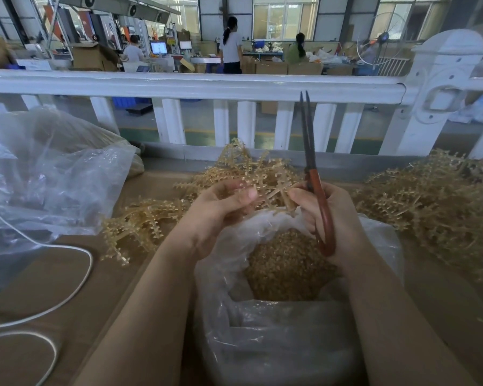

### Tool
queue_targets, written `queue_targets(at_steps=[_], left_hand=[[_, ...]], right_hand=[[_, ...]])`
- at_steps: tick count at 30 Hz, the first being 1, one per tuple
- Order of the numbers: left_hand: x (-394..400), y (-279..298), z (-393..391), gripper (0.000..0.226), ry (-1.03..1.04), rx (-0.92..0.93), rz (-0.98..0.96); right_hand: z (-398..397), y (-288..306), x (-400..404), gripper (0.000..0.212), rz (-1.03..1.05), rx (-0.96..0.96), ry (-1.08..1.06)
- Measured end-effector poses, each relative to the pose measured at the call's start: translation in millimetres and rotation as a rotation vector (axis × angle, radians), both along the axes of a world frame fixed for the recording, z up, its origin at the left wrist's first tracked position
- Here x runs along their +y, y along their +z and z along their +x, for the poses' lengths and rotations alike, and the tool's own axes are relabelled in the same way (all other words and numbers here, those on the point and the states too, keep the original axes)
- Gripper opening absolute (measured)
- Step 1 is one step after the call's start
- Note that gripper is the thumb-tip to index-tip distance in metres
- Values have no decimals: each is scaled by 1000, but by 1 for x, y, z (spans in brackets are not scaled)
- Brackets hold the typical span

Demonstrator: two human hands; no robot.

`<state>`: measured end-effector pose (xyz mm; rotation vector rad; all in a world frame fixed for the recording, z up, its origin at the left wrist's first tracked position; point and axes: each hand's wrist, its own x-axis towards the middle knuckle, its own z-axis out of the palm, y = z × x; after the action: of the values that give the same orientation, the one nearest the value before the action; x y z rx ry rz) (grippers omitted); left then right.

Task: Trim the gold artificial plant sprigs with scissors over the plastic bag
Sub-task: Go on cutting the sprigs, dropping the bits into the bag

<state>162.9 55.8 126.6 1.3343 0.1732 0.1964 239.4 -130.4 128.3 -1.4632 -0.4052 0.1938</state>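
Note:
My left hand (221,210) grips a gold sprig (251,171) at its stem, just above the open clear plastic bag (276,338). My right hand (329,218) holds red-handled scissors (318,196) with the long dark blades nearly together and pointing straight up; its thumb and fingers also touch the sprig's stem. The bag holds a heap of gold trimmings (287,263). More gold sprigs lie in a pile to the right (435,207) and in a smaller bunch to the left (140,224).
A brown cardboard surface (76,291) carries everything. A large crumpled plastic bag (45,174) stands at the left, with a white cable (67,274) looping below it. A white railing (195,84) runs across behind; people work far beyond it.

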Motion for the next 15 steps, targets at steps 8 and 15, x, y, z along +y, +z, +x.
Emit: queue_targets(at_steps=[8,15], left_hand=[[-3,1,-1,27,-84,-9,167],[-2,2,-2,38,-93,5,162]], right_hand=[[2,-3,0,6,76,7,0],[-1,-1,-1,24,111,-2,5]])
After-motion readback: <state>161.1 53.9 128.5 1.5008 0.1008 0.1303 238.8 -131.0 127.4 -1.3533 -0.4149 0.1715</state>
